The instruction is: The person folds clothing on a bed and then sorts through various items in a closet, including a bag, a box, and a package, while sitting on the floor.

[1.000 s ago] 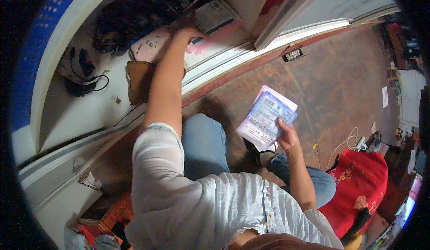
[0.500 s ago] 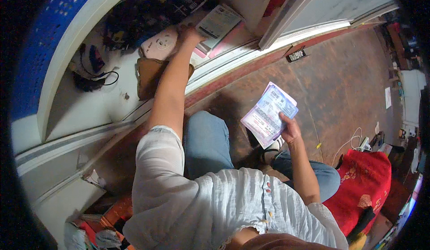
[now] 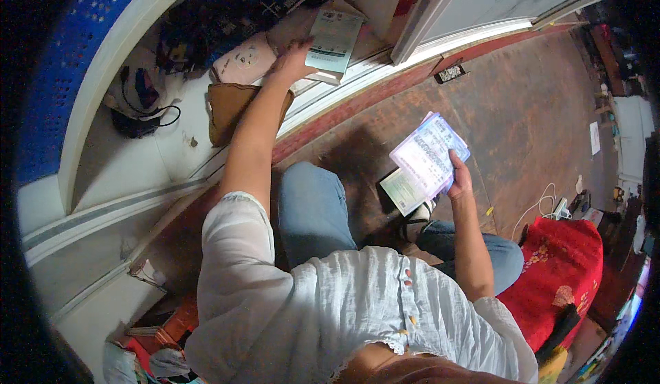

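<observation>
In my right hand is a small fanned stack of thin booklets, closed between thumb and fingers. The top one is blue and purple with dense print. A pale green booklet sticks out below it. My left hand reaches onto a white ledge, its fingers spread at the left edge of a green-and-white booklet; some fingertips are hard to make out. Close to that hand lies a pale pink pouch-like thing. Under my left forearm is a brown case, partly covered.
A dark patterned cloth and a clear plastic bag with a black cord lie on the ledge. Right of it stands a sliding panel. A red cloth-covered seat is beside my right knee, near a white power strip.
My right hand has shifted slightly right and away with the booklets, which now fan wider and show the green one. The ledge booklet has turned, and the pink beneath it no longer shows.
</observation>
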Tool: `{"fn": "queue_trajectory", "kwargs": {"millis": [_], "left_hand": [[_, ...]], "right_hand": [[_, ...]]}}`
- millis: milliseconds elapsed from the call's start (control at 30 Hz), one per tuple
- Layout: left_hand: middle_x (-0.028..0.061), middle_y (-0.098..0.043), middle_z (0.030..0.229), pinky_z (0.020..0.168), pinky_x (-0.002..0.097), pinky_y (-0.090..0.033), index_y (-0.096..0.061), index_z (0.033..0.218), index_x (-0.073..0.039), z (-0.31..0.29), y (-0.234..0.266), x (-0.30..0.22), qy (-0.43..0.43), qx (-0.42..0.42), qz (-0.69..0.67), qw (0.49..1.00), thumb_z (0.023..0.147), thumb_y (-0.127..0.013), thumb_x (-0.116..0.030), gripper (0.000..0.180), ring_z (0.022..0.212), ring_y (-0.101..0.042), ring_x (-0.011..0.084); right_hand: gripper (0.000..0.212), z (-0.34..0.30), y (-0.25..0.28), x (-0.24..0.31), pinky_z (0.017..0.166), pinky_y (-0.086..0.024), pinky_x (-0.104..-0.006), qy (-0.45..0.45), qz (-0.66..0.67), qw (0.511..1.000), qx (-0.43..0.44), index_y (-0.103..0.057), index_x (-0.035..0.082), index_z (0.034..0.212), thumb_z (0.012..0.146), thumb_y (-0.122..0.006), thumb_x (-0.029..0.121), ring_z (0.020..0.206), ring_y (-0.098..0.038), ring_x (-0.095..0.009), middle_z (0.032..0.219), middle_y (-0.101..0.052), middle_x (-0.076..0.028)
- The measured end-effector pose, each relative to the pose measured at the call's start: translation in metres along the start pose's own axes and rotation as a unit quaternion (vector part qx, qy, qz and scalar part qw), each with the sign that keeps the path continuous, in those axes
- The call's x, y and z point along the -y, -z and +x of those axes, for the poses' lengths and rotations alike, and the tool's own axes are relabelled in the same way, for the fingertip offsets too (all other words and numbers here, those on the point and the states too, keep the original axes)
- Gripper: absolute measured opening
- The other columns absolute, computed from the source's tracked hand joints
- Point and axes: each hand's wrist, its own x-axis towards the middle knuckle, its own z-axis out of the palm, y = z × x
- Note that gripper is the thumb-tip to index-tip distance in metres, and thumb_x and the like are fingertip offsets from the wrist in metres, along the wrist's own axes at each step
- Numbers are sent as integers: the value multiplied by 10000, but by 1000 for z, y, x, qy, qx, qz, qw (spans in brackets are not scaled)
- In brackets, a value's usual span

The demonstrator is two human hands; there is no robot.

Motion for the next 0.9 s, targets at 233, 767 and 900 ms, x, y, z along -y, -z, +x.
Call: {"fn": "queue_trajectory", "kwargs": {"millis": [233,767,900], "left_hand": [[187,-499,1059,763,447,-440,-461,1137,-122,-7,46,-42,-12,69,115,991,789,-503,-241,369,902,-533,371],[70,-551,951,655,364,-468,-551,973,-105,-54,104,-127,-131,-107,86,982,764,-457,-80,230,778,-566,279],[42,-532,867,610,312,-462,-553,898,-65,-96,90,-153,-223,-149,56,962,713,-508,-76,191,725,-550,220]], "right_hand": [[344,-12,-23,2,782,-481,-382,52,-70,996,3,-457,-26,1093,815,-534,160,885,-577,-269,1012,-563,-165],[402,-40,-66,25,855,-432,-405,-30,59,987,145,-439,-32,1141,818,-517,196,944,-555,-291,1076,-538,-183],[398,-47,-95,6,870,-421,-411,-86,98,983,126,-459,-23,1123,804,-543,201,946,-554,-289,1068,-543,-175]]}}
